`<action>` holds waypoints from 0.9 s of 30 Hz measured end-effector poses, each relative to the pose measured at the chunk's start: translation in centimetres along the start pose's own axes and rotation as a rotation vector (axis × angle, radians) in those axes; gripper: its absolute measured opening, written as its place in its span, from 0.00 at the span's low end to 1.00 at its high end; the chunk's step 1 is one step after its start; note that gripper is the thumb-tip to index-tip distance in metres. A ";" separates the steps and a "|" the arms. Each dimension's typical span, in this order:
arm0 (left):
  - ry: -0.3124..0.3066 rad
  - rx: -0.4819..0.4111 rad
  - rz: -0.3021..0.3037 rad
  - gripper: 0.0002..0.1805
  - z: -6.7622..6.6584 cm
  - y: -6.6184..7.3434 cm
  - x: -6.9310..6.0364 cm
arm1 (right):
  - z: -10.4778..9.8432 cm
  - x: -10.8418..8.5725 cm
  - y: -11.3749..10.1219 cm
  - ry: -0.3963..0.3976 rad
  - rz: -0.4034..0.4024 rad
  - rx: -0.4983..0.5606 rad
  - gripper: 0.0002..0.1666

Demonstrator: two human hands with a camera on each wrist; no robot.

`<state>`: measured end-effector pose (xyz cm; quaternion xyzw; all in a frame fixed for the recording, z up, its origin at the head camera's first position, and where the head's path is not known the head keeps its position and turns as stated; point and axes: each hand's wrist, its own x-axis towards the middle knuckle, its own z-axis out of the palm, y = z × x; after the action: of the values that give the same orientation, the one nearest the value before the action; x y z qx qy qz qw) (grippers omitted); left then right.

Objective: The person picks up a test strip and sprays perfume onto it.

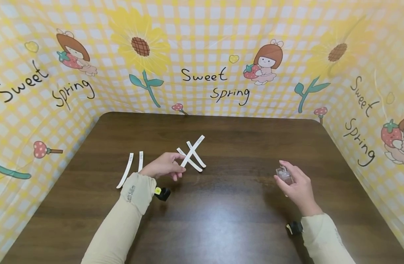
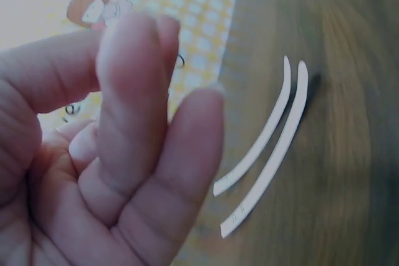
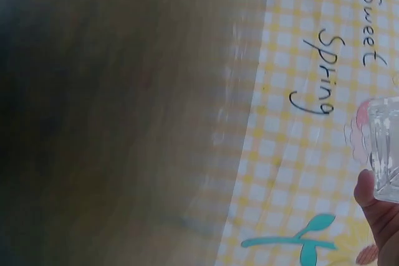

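Three sides of yellow-checked cloth (image 1: 208, 40), lettered "Sweet Spring", tower around the dark wooden table (image 1: 241, 139), whose near middle catches a pale glare. Over the table's right half, the right hand (image 1: 299, 189) grasps a small clear bottle (image 1: 284, 175); left of the table's centre, the left hand (image 1: 163, 165) has thumb and forefinger at one white strip (image 1: 197, 145), pinched or not I can't tell, crossing two others (image 1: 200, 159), with another pair (image 1: 125, 173) at the table's left.
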<state>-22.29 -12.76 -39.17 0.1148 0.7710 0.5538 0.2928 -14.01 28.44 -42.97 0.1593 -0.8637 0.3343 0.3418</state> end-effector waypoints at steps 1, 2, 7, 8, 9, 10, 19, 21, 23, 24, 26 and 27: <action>-0.008 0.004 0.006 0.32 0.1 0.3 -0.1 | 0.2 0.1 0.0 0.001 -0.012 -0.001 0.31; -0.016 0.006 0.013 0.32 0.2 0.5 -0.2 | 0.4 0.3 -0.1 0.003 -0.021 -0.001 0.31; -0.064 0.034 0.025 0.31 0.4 1.4 -0.6 | 1.7 1.3 -0.6 0.023 -0.028 0.002 0.31; -0.073 0.049 0.022 0.31 0.3 1.6 -0.7 | 2.0 1.6 -0.8 0.020 -0.022 0.008 0.31; -0.080 0.064 0.017 0.31 0.3 1.8 -0.8 | 2.3 1.8 -1.1 0.018 -0.020 0.012 0.30; -0.088 0.082 0.013 0.31 0.2 2.0 -0.8 | 2.6 2.1 -1.3 0.018 -0.020 0.018 0.30; -0.144 0.175 0.014 0.26 -0.1 3.4 -0.8 | 4.4 3.2 -2.4 0.031 -0.072 0.042 0.26; -0.156 0.175 0.012 0.26 0.0 3.5 -0.8 | 4.6 3.4 -2.6 0.031 -0.072 0.051 0.25; -0.170 0.170 0.007 0.26 0.1 3.5 -0.7 | 4.8 3.5 -2.8 0.030 -0.064 0.065 0.25; -0.177 0.170 0.006 0.26 0.2 3.6 -0.7 | 4.9 3.6 -3.0 0.029 -0.058 0.071 0.25; -0.191 0.176 0.006 0.27 0.4 3.6 -0.6 | 5.1 3.7 -3.2 0.021 -0.045 0.085 0.25; -0.197 0.180 0.006 0.27 0.5 3.7 -0.6 | 5.2 3.7 -3.3 0.015 -0.042 0.088 0.25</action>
<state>-22.09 -11.33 -35.72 0.1968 0.7846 0.4694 0.3540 -17.54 22.31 -41.71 0.1895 -0.8422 0.3659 0.3478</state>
